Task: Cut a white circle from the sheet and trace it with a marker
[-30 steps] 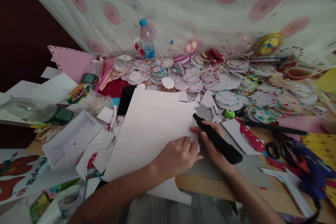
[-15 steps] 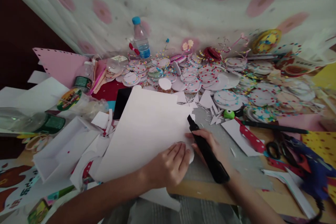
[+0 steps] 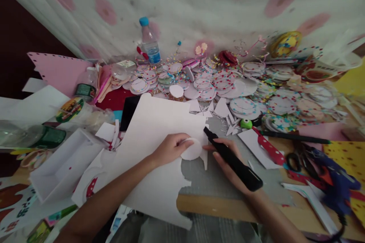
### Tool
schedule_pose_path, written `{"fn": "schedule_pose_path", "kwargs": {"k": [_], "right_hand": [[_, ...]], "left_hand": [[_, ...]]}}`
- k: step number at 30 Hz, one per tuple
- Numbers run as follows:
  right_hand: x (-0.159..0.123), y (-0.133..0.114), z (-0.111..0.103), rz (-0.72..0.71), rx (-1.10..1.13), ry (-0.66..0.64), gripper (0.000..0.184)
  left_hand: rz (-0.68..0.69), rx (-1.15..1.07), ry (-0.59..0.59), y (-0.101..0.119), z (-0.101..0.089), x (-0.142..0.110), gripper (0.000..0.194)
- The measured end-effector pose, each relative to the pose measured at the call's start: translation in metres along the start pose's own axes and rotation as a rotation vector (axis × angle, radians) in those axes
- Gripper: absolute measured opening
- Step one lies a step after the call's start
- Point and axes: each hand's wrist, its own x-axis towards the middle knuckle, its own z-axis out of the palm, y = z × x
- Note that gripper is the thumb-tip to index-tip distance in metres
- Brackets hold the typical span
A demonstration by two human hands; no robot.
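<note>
My left hand point(image 3: 172, 150) pinches a round white disc point(image 3: 192, 152) by its left edge, thumb on top. The disc lies over the right edge of a large white sheet point(image 3: 151, 121), whose lower right side has curved cut-outs. In my right hand point(image 3: 230, 175) is a thick black pen-shaped tool point(image 3: 238, 164), its narrow tip pointing up and left. One right fingertip reaches toward the disc's right edge, near a thin strip of the sheet. Beneath lies a grey mat point(image 3: 219, 182).
Many decorated white discs point(image 3: 202, 83) cover the back. White scraps point(image 3: 224, 108), scissors point(image 3: 293, 161) and a blue glue gun point(image 3: 339, 182) are at right. A water bottle point(image 3: 149, 41) stands behind; a white box point(image 3: 65, 163) and plastic bottles point(image 3: 51, 134) are at left.
My left hand has moved up and left from pressing near the sheet's edge and now shows the disc in its grip. The notched lower edge is uncovered. My right hand has shifted slightly right.
</note>
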Motion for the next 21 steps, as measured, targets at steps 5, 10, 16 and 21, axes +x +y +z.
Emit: {"fn": "schedule_pose_path", "kwargs": {"k": [5, 10, 16, 21], "right_hand": [[-0.002, 0.003, 0.009, -0.019, -0.024, -0.032, 0.035], [-0.002, 0.003, 0.016, -0.013, -0.093, -0.062, 0.032], [-0.009, -0.007, -0.004, -0.037, -0.072, -0.185, 0.038], [-0.015, -0.015, -0.027, -0.056, -0.147, 0.087, 0.032]], "left_hand": [[0.036, -0.006, -0.017, -0.010, -0.002, 0.002, 0.037], [0.120, 0.063, 0.016, -0.011, 0.005, -0.012, 0.034], [0.641, 0.655, 0.084, 0.012, 0.018, -0.038, 0.021], [0.554, 0.738, 0.106, 0.018, 0.032, -0.061, 0.028]]}}
